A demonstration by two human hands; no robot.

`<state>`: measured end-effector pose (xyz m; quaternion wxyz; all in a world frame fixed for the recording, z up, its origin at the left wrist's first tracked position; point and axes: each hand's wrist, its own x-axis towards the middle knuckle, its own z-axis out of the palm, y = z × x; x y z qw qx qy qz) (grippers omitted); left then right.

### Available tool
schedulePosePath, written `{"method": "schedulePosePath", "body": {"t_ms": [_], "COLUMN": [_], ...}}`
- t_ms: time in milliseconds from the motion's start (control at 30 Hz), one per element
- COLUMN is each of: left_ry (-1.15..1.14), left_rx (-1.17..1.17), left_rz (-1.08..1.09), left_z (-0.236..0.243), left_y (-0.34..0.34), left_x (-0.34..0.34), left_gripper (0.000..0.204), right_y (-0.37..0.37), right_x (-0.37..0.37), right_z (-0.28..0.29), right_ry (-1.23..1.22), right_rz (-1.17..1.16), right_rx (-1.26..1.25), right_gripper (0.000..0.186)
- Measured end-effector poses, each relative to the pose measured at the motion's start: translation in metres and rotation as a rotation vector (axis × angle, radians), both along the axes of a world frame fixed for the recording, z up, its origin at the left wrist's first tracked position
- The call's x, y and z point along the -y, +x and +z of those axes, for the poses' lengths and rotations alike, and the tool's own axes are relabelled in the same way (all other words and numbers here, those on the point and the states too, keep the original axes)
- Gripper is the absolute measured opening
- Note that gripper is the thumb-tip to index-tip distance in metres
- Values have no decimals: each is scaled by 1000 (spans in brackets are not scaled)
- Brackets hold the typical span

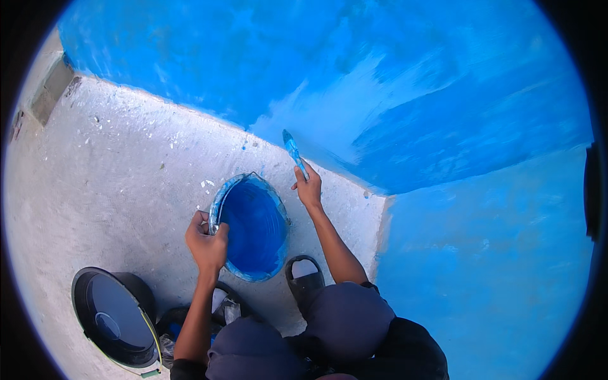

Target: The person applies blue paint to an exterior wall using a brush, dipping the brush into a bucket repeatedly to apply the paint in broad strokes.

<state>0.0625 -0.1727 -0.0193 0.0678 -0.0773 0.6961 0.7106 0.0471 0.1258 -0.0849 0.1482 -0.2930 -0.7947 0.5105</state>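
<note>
A bucket of blue paint [253, 231], its rim smeared with paint, is in front of me on the pale floor. My left hand [206, 237] grips the bucket's left rim and handle, fingers wrapped round it. To the right of the bucket, my right hand [307, 187] holds a paint-covered brush [291, 145] by its handle, bristles up, near the foot of the blue wall [221, 57]. Whether the bristles touch the wall I cannot tell. Lighter, streaky brushwork shows on the wall just beyond the brush.
A black bucket [114, 316] with dark liquid stands at lower left, near dark items and plastic. My sandalled foot [304, 272] is below the paint bucket. A light blue wall [481, 266] rises on the right. A concrete ledge [54, 88] is at upper left; white flakes dot the floor [133, 183].
</note>
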Motion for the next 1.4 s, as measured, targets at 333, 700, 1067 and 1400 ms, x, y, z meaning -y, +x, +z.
{"method": "schedulePosePath", "body": {"t_ms": [333,700,1067,1400], "left_ry": [30,-37,13,68], "left_rx": [38,62,68,86], "left_rz": [18,121,142,116], "left_z": [-2,-9,-9,-3], "left_y": [0,23,10,-7], "left_x": [0,13,11,-1], "left_gripper": [14,16,16,14], "right_y": [104,33,3,35], "right_x": [-139,-29,-15,14], "right_z": [-63,-92,16,84], "right_ry": [167,-222,-291,-49], "right_rz": [-403,-437,470,956], "right_rx": [-56,4,10,486], "right_gripper": [33,42,45,30]}}
